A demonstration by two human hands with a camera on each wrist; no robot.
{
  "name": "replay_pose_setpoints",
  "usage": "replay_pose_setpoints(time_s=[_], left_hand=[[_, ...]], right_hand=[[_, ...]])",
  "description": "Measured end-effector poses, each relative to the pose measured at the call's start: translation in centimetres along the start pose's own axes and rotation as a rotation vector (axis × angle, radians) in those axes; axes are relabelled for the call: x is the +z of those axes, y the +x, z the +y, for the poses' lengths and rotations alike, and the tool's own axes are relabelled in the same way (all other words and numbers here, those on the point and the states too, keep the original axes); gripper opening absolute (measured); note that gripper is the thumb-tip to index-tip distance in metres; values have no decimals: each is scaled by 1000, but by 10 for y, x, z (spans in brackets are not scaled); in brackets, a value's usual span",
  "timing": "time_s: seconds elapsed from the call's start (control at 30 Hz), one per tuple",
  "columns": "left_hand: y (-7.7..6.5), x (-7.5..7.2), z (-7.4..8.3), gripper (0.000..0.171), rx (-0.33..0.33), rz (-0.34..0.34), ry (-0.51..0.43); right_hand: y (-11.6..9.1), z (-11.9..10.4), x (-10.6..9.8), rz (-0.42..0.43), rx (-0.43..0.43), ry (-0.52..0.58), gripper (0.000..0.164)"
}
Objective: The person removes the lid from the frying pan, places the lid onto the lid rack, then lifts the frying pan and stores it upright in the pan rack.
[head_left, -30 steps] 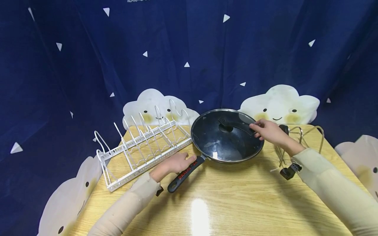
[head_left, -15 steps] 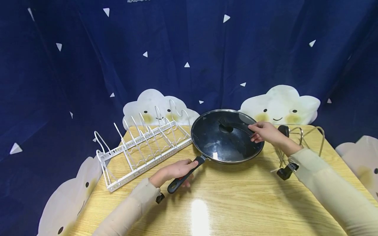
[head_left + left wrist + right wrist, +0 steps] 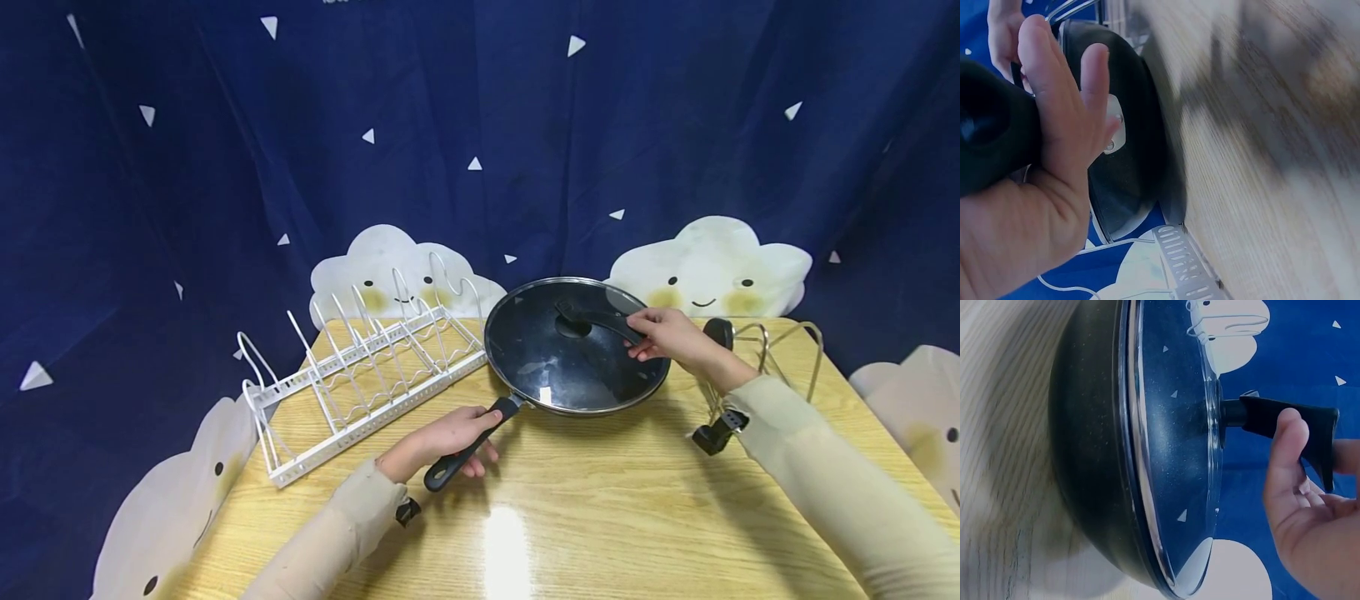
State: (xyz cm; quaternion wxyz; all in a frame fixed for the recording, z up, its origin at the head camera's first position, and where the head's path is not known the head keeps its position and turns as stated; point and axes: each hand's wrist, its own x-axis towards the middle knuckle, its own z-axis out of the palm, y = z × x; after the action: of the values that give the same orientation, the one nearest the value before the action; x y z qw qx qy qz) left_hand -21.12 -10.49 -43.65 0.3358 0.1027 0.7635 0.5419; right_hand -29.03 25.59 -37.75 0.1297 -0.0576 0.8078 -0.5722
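Observation:
A black wok (image 3: 1085, 444) with rounded sides sits on the wooden table, covered by a glass lid (image 3: 555, 379) with a metal rim. The wok's long black handle (image 3: 444, 473) points toward the near left. My left hand (image 3: 442, 435) holds that handle, thumb on top and fingers passing underneath; the left wrist view shows the fingers reaching past it toward the wok's riveted bracket (image 3: 1115, 125). On the right, my right hand (image 3: 669, 337) pinches the end of the lid's black curved handle (image 3: 1319, 422) between thumb and fingers. The lid rests on the wok's rim.
A white pot rack (image 3: 360, 427) with upright wire dividers stands left of the wok, close to its rim. Behind my right wrist is a metal wire stand (image 3: 819, 354) with a black rounded piece (image 3: 718, 333). A dark blue curtain (image 3: 480, 100) hangs behind the table.
My left hand has gone from lying over the wok's handle to holding it with fingers beneath. My right hand has shifted slightly left along the lid handle. Wok and lid stay in place.

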Motion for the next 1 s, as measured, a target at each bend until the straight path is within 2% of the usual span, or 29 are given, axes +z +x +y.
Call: replay_pose_setpoints(time_s=[0.47,0.7,1.0], left_hand=[[0,4,-1,46,9,49,4],[-1,6,-2,40,16,72,42],[2,7,-4,39,-1,84,38]], right_hand=[[8,-10,6,-35,14,55,43],[10,-19,10,-51,36,17,42],[23,-10,8,-81,73,55,39]])
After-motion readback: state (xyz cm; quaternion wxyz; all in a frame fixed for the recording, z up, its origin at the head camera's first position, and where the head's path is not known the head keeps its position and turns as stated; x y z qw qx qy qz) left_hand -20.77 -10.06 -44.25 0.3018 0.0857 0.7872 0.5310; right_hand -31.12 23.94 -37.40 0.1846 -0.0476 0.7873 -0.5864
